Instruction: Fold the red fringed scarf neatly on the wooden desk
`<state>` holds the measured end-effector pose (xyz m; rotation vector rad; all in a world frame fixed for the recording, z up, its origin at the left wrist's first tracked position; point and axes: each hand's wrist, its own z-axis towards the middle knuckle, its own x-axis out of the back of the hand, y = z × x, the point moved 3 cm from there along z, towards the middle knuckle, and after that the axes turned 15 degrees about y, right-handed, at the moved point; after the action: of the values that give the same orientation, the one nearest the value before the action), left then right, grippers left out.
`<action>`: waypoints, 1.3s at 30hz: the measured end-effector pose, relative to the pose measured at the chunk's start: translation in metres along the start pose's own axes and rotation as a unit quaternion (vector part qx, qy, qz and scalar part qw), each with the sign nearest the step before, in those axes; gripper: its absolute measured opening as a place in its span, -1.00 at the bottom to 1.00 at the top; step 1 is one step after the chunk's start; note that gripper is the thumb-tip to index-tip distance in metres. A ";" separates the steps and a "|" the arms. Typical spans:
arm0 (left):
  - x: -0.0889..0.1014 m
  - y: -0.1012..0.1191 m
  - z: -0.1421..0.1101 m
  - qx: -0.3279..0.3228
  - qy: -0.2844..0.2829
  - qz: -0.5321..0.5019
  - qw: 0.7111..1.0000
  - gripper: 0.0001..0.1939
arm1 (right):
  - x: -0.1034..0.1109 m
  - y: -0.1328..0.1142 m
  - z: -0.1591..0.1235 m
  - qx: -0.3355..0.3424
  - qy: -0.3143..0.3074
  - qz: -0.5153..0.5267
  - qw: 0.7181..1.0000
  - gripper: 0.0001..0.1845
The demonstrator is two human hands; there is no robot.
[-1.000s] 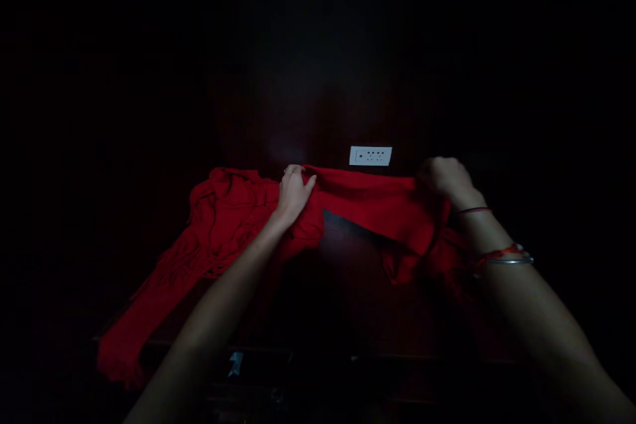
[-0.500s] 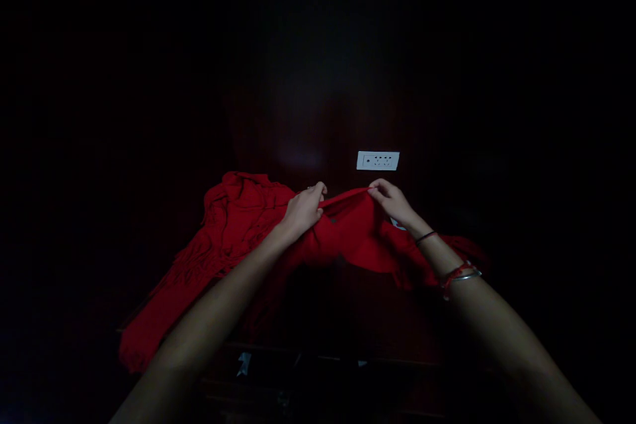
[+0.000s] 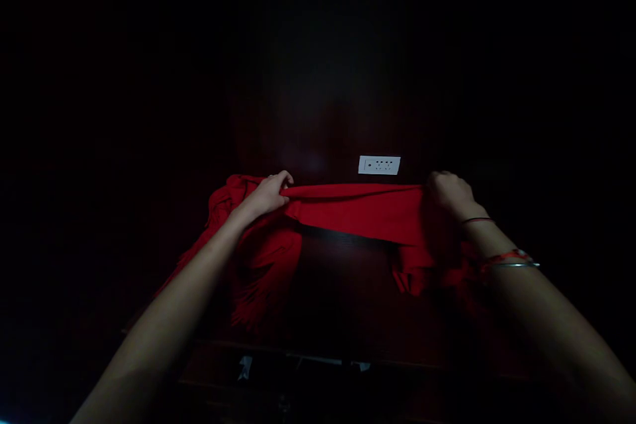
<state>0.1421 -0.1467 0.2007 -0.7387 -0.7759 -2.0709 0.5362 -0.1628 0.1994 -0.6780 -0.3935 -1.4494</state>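
A red fringed scarf (image 3: 362, 212) stretches sideways between my two hands above a dark surface. My left hand (image 3: 271, 193) is closed on its upper edge, with bunched red cloth and hanging fringe below and to the left. At the other end, my right hand (image 3: 450, 192) is closed around the same edge, its fingertips hidden behind the knuckles. More red cloth hangs under the right hand and rests in folds on the surface. Whether all the red cloth is one piece, I cannot tell.
A white wall socket (image 3: 379, 165) sits just behind the cloth. The dark tabletop (image 3: 342, 305) ends in a front edge, with small pale scraps (image 3: 245, 368) showing below it. Everything around is very dark.
My hands have moved apart, the left to the left and the right to the right. The cloth between them is now longer and tauter, and the dark surface shows beneath it.
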 end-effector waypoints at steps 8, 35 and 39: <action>-0.048 0.044 -0.019 -0.075 -0.176 -0.160 0.968 -0.79 | -0.051 -0.148 -0.085 0.236 -0.233 0.339 0.881 -0.39; -0.052 0.026 -0.011 -0.030 -0.029 -0.160 0.986 -0.68 | -0.066 -0.059 -0.059 0.112 -0.139 0.179 0.968 -0.51; -0.052 0.040 -0.007 -0.033 -0.041 -0.155 0.987 -0.68 | -0.086 -0.120 -0.089 0.231 -0.239 0.247 0.910 -0.41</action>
<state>0.2003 -0.1477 0.1692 -0.7851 -0.9191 -2.3657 0.3961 -0.1511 0.1005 -0.6759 -0.8479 -0.6577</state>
